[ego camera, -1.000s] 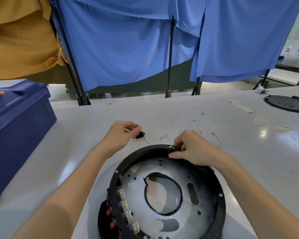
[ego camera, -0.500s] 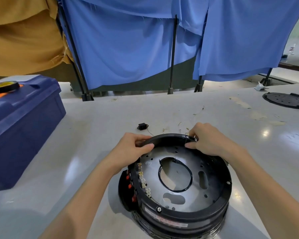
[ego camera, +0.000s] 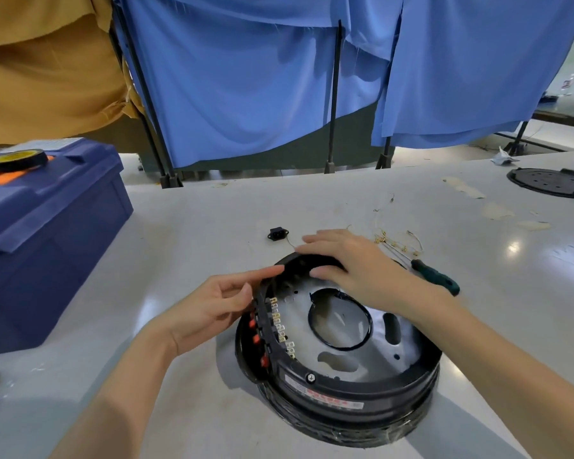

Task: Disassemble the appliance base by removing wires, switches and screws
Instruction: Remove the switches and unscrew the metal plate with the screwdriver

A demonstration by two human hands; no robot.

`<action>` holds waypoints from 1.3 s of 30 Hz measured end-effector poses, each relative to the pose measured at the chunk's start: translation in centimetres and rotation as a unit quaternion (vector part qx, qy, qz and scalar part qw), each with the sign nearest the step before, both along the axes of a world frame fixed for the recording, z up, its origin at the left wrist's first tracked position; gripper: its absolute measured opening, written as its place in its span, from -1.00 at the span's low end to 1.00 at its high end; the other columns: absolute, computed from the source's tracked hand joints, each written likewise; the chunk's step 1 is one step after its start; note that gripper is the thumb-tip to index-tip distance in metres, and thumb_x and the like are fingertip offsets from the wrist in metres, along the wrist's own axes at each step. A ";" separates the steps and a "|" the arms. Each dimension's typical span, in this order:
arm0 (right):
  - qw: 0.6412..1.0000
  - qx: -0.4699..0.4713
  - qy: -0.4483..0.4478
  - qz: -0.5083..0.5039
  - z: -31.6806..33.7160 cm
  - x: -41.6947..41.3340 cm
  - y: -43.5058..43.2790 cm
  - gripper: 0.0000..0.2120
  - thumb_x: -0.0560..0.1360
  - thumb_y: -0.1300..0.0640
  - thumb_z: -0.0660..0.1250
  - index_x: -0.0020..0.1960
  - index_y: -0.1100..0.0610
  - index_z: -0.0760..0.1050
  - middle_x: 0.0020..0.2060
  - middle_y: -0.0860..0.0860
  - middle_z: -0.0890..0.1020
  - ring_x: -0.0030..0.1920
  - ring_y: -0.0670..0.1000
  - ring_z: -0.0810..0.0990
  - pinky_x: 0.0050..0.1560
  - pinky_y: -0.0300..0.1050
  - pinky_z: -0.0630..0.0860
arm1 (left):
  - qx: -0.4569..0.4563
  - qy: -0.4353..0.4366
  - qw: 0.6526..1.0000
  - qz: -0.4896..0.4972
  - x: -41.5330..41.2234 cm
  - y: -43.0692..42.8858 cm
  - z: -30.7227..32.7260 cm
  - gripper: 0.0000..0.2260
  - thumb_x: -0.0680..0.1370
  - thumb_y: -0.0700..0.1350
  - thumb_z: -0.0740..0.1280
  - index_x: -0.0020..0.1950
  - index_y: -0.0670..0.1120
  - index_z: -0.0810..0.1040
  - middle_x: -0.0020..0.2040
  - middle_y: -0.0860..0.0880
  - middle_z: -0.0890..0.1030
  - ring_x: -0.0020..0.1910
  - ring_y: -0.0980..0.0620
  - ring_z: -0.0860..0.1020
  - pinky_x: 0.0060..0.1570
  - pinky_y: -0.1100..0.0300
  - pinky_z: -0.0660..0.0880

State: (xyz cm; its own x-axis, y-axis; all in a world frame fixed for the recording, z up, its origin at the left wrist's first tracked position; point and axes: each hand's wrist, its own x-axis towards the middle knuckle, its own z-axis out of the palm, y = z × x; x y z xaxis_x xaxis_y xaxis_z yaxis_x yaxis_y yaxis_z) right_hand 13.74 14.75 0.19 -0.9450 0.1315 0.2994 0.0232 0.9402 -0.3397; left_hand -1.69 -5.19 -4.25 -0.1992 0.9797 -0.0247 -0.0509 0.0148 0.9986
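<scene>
Base (ego camera: 345,389) sits on table (ego camera: 196,226), open side up, red switches (ego camera: 256,339) on its left wall. Right hand (ego camera: 362,266) lies flat over base's far rim, fingers straight, gripping nothing. Left hand (ego camera: 212,306) is loose, index tip touching base's far-left rim. Socket (ego camera: 277,233) lies just beyond base, wires (ego camera: 395,241) beyond-right, screwdriver (ego camera: 439,278) right of base.
</scene>
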 end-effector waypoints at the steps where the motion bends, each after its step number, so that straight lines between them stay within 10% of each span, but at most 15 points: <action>1: 1.000 0.006 -0.025 0.016 -0.1 -0.5 -0.5 -0.57 0.59 0.06 0.29 0.45 -0.04 0.37 0.45 -0.06 0.38 0.47 -0.01 0.24 0.44 -0.04 0.12 | -0.004 -0.014 1.000 -0.014 -0.2 -0.2 -0.1 -0.53 0.53 -0.02 0.36 0.43 -0.02 0.40 0.41 -0.07 0.43 0.41 -0.03 0.37 0.36 0.16 0.32; 7: 0.992 0.050 -0.110 0.048 -0.2 -2.6 -1.1 -0.51 0.56 -0.06 0.30 0.47 -0.06 0.34 0.43 -0.03 0.39 0.41 0.02 0.29 0.39 0.15 0.18 | 0.000 -0.013 1.000 -0.009 -0.5 0.0 -0.6 -0.46 0.41 -0.09 0.49 0.38 0.04 0.46 0.38 -0.04 0.47 0.38 -0.01 0.40 0.20 0.24 0.44; 13: 0.995 0.009 -0.084 0.061 -0.1 -3.2 -1.7 -0.47 0.37 -0.27 0.41 0.21 0.02 0.54 -0.04 -0.11 0.50 0.03 0.00 0.43 0.12 0.01 0.34 | 0.049 0.005 0.999 0.009 -0.2 -0.1 -0.7 -0.36 0.40 -0.10 0.50 0.44 0.00 0.38 0.43 -0.03 0.40 0.44 0.00 0.32 0.38 0.08 0.32; 29: 0.992 0.071 -0.100 0.010 -1.7 -3.9 -2.5 -0.40 0.42 -0.32 0.30 0.25 0.07 0.36 0.04 -0.06 0.34 0.12 0.02 0.30 0.30 0.18 0.19 | 0.036 -0.058 0.998 0.016 0.4 0.2 -0.7 -0.25 0.33 -0.17 0.56 0.45 -0.10 0.28 0.32 -0.23 0.49 0.27 -0.28 0.46 0.23 -0.10 0.45; 35: 0.990 0.074 -0.118 0.004 -2.0 -3.9 -3.1 -0.06 0.16 -0.51 -0.18 0.27 0.10 0.29 0.06 -0.05 0.27 0.17 0.06 0.28 0.40 0.25 0.07 | 0.019 -0.060 0.996 0.065 0.8 0.6 -0.5 -0.38 0.36 -0.38 0.35 0.40 -0.14 0.32 0.24 -0.23 0.56 0.15 -0.20 0.54 0.05 0.01 0.56; 39: 0.993 0.022 -0.112 0.013 -1.6 -3.8 -2.5 -0.17 0.25 -0.51 0.09 0.27 0.08 0.35 0.03 -0.09 0.31 0.18 0.02 0.30 0.41 0.18 0.06 | 0.019 -0.076 0.996 0.033 0.7 0.5 -0.1 -0.38 0.37 -0.39 0.32 0.42 -0.14 0.30 0.30 -0.21 0.52 0.26 -0.24 0.49 0.24 -0.12 0.44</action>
